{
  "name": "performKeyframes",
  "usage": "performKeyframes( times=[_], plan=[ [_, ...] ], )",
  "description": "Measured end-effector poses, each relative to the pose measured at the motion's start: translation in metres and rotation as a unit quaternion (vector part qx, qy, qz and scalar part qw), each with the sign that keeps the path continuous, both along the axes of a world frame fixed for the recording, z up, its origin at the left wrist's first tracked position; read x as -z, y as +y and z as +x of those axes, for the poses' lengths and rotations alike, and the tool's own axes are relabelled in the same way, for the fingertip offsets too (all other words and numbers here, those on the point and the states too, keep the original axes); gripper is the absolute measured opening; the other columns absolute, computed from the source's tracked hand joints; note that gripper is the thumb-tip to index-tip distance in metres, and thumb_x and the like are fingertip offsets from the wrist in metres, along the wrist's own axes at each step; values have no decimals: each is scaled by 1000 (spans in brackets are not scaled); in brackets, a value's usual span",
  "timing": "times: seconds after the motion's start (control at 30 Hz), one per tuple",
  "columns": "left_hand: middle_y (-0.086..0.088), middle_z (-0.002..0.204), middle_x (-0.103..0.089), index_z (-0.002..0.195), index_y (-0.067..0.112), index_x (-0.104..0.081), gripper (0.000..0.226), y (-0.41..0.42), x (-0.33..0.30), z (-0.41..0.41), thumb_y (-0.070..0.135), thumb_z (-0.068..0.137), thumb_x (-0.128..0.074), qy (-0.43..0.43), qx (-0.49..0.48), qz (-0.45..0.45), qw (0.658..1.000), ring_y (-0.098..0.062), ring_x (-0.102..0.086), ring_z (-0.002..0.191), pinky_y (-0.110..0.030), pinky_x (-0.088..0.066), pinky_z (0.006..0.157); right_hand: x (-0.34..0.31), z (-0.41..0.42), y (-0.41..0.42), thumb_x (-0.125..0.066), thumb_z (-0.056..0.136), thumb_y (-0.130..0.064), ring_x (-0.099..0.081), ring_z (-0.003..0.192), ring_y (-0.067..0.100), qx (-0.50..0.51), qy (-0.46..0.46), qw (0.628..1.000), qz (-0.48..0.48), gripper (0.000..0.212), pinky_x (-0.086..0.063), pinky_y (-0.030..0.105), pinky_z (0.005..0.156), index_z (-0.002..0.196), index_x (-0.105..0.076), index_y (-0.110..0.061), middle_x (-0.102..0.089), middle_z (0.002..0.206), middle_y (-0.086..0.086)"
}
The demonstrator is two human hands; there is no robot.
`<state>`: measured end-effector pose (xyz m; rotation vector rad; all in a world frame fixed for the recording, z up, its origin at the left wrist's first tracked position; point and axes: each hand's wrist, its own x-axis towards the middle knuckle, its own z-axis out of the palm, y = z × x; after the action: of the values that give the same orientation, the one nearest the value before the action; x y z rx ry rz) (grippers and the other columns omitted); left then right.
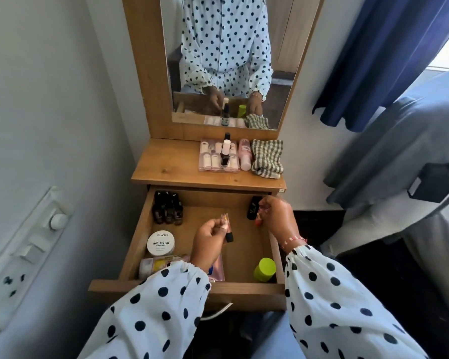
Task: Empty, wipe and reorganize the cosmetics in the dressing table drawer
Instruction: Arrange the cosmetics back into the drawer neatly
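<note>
Here we see the open wooden drawer [138,237] of the dressing table, pulled out toward the person, both hands over it. Left hand [209,240] sits above the drawer's middle, fingers curled round a small lipstick-like tube [226,228] with a clear pinkish top and a black base, held tilted. Right hand [278,218] hovers at the drawer's back right corner, fingertips pinched on something small; we can't tell exactly what, an orange-capped item [257,221] shows just below the fingers and a dark bottle [252,209] stands just beside them. In the drawer's back left corner stands a cluster of dark nail polish bottles [167,209], upright and touching. Along the drawer's left side sits a white round tub labelled "NAIL POLISH" [161,243], and nearer the front left lies a pinkish pack [157,264], partly hidden by the left sleeve. A lime green capped jar [264,269] stands in the drawer's front right corner. Behind the drawer, on the tabletop [166,167], a clear tray of small bottles [218,158] carries a taller white-capped dark bottle [226,151]; just beside the tray lies a pink bottle [245,155], then a checked green-and-white cloth [267,158], crumpled. The mirror [228,60] above the tabletop reflects the polka-dot blouse and both hands.
</note>
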<state>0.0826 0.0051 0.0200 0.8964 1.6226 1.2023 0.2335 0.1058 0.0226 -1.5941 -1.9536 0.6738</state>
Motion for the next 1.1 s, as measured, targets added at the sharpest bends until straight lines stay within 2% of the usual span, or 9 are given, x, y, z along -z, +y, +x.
performKeyframes(
  times=[0.2,0.43,0.67,0.73,0.8,0.87,0.97,1.03,1.1],
  plan=[
    [-10,103,-66,106,8,-61,20,-3,2,0,18,93,-49,51,15,-5,999,-23,-61,97,-36,-51,88,3,-6,-3,-54,86,-2,-63,81,29,6,-66,996,55,14,-53,43,76,96,-62,-5,-61,93,14],
    [-10,107,-65,113,6,-59,24,-5,4,-2,17,94,-48,58,21,-5,998,-22,-61,100,-38,-51,90,7,-2,-1,-55,85,-9,-54,93,28,-2,-120,991,55,12,-48,36,81,96,-60,-10,-56,102,12],
    [-8,106,-65,110,9,-59,22,-6,3,0,18,93,-49,77,22,4,997,-21,-61,98,-37,-53,87,8,1,0,-54,86,-12,-53,95,27,-2,-154,986,66,11,-46,34,80,94,-61,-12,-55,103,12],
    [-8,106,-64,111,9,-59,22,-7,3,0,17,93,-50,77,23,6,997,-20,-60,99,-36,-53,88,8,1,-3,-54,86,-10,-56,94,29,-5,-127,990,63,12,-49,36,81,95,-61,-9,-55,102,11],
    [-8,108,-64,113,9,-59,24,-7,2,0,17,92,-51,75,22,11,997,-19,-60,100,-34,-52,89,4,-3,-9,-56,86,-8,-61,87,28,4,-56,997,54,11,-53,40,79,97,-61,-7,-56,99,10],
    [-8,108,-65,115,9,-61,26,-7,1,-1,16,91,-53,67,22,17,997,-19,-60,100,-33,-52,89,-6,-11,-18,-63,85,-12,-62,80,19,13,24,1000,16,12,-54,32,74,97,-62,-12,-59,92,4],
    [-10,108,-67,115,7,-62,28,-8,-1,0,18,90,-56,49,28,27,998,-24,-62,101,-34,-51,89,-19,-24,-37,-67,84,-19,-56,69,8,-47,160,980,-110,7,-49,21,62,90,-65,-21,-62,76,-6],
    [-12,107,-68,114,6,-63,30,-8,-1,-1,21,89,-57,39,26,26,999,-26,-63,100,-33,-51,87,-22,-28,-47,-65,85,-16,-55,66,12,-89,187,965,-159,9,-48,25,60,93,-66,-19,-63,74,-1],
    [-11,105,-69,113,6,-64,31,-8,0,-1,24,88,-58,39,27,25,999,-25,-63,99,-30,-51,84,-25,-29,-50,-65,84,-10,-55,69,16,-103,171,968,-155,14,-49,27,63,98,-66,-13,-65,80,7]
  ],
)
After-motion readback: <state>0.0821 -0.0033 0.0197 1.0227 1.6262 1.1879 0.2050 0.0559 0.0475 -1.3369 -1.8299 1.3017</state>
